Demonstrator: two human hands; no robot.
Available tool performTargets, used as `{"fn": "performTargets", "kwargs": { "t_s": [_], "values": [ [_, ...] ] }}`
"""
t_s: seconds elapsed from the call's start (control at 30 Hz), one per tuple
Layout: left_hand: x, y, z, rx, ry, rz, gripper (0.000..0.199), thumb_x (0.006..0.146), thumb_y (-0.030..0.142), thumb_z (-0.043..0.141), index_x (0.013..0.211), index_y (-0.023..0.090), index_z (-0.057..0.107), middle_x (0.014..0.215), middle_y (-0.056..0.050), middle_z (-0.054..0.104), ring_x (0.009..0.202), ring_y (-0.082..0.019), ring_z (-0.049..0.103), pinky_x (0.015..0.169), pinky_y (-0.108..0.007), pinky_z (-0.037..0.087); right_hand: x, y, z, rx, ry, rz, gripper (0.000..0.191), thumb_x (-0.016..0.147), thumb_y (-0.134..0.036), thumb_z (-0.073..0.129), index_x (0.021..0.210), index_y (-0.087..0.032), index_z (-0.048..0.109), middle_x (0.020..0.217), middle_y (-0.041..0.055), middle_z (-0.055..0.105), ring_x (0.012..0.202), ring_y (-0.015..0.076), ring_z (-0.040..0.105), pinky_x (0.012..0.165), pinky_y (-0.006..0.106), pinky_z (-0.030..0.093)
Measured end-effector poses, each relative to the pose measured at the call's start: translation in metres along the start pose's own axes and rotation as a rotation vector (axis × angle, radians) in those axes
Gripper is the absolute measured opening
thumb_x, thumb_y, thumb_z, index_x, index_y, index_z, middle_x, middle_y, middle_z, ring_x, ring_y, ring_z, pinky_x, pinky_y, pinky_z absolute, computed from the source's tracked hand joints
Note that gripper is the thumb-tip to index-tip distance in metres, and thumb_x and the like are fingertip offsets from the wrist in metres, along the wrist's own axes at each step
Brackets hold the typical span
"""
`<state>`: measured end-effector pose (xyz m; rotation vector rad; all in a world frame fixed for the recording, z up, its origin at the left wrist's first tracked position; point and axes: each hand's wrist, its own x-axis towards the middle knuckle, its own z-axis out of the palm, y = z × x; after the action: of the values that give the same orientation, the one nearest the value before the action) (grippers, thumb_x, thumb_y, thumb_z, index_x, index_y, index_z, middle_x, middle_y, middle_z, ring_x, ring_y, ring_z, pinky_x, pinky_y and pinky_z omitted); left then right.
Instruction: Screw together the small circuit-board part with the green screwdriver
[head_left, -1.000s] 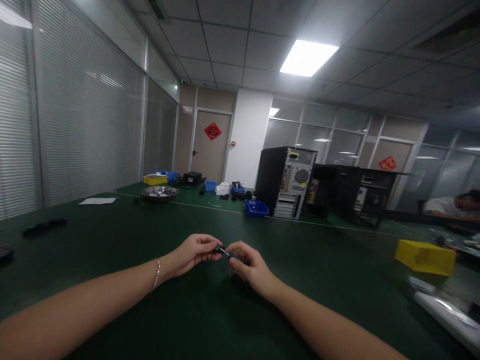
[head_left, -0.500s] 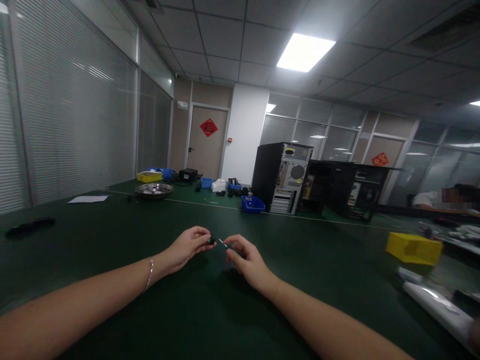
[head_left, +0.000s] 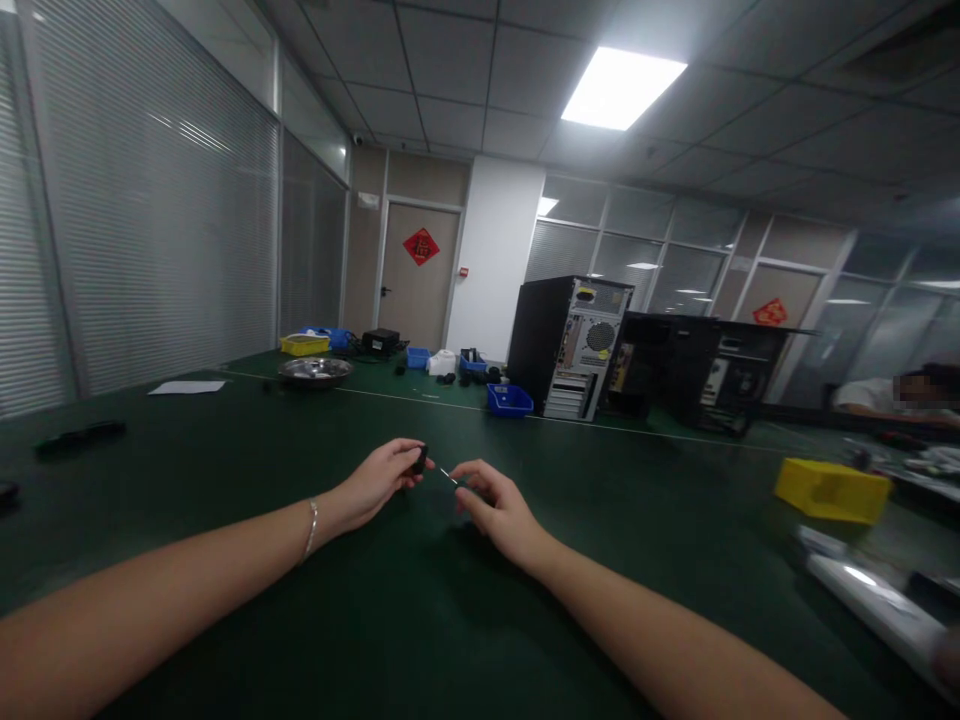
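Over the middle of the green table (head_left: 360, 620), my left hand (head_left: 386, 474) is closed, pinching a small dark part (head_left: 421, 460) between thumb and fingers. What kind of part it is, I cannot make out. My right hand (head_left: 496, 505) is closed on a small screwdriver (head_left: 447, 476). Its thin metal shaft points left toward the dark part, with a small gap between tip and part. The fingers mostly hide the handle.
A shiny metal bowl (head_left: 315, 372) and white paper (head_left: 186, 387) lie at the left. Behind my hands stand a blue bin (head_left: 510, 401) and a black computer tower (head_left: 544, 345). A yellow bin (head_left: 832, 490) is on the right. A person (head_left: 870, 393) sits at the far right.
The dark part in my left hand has been turned and shows less green. My left hand has risen slightly. The screwdriver stays in my right hand; the whole view has shifted a little.
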<state>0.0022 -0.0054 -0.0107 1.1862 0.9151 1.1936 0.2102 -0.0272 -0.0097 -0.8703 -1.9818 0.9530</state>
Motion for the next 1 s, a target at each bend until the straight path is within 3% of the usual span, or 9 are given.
{"fn": "performTargets", "kwargs": {
  "t_s": [0.2,0.5,0.83,1.0],
  "values": [
    [-0.006,0.008,0.0,-0.016,-0.14,-0.026,0.033,0.082,0.026,0.06,0.111,0.013,0.052,0.091,-0.009,0.063,0.08,-0.017,0.059,0.074,-0.03,0.044,0.0,0.002,0.0,-0.006,0.0,-0.005,0.024,0.087,-0.037,0.054,0.106,-0.022,0.054,0.073,-0.0009,0.058,0.051,0.0093,0.045,0.048,0.021,0.035],
    [-0.007,0.007,-0.004,-0.006,-0.271,-0.051,0.042,0.08,0.031,0.062,0.118,0.016,0.053,0.1,-0.011,0.065,0.083,-0.017,0.061,0.075,-0.031,0.045,-0.001,0.001,0.0,-0.04,0.067,-0.01,0.029,0.087,-0.04,0.053,0.11,-0.022,0.054,0.076,-0.0005,0.057,0.056,0.0112,0.049,0.05,0.022,0.037],
    [-0.008,0.009,0.0,0.23,-0.391,0.019,0.036,0.082,0.036,0.056,0.111,0.015,0.061,0.086,-0.007,0.065,0.067,-0.013,0.056,0.06,-0.025,0.042,-0.001,-0.008,0.001,0.012,0.024,-0.122,0.023,0.085,-0.032,0.058,0.104,-0.019,0.056,0.094,0.0036,0.064,0.089,0.02,0.06,0.081,0.033,0.044],
    [-0.009,0.008,-0.001,0.145,-0.428,-0.009,0.04,0.079,0.033,0.062,0.113,0.014,0.058,0.089,-0.008,0.065,0.076,-0.017,0.061,0.074,-0.033,0.047,-0.003,-0.011,0.003,-0.043,0.019,-0.121,0.021,0.086,-0.033,0.057,0.101,-0.019,0.057,0.094,0.0039,0.065,0.087,0.0201,0.061,0.08,0.033,0.046]
  ]
}}
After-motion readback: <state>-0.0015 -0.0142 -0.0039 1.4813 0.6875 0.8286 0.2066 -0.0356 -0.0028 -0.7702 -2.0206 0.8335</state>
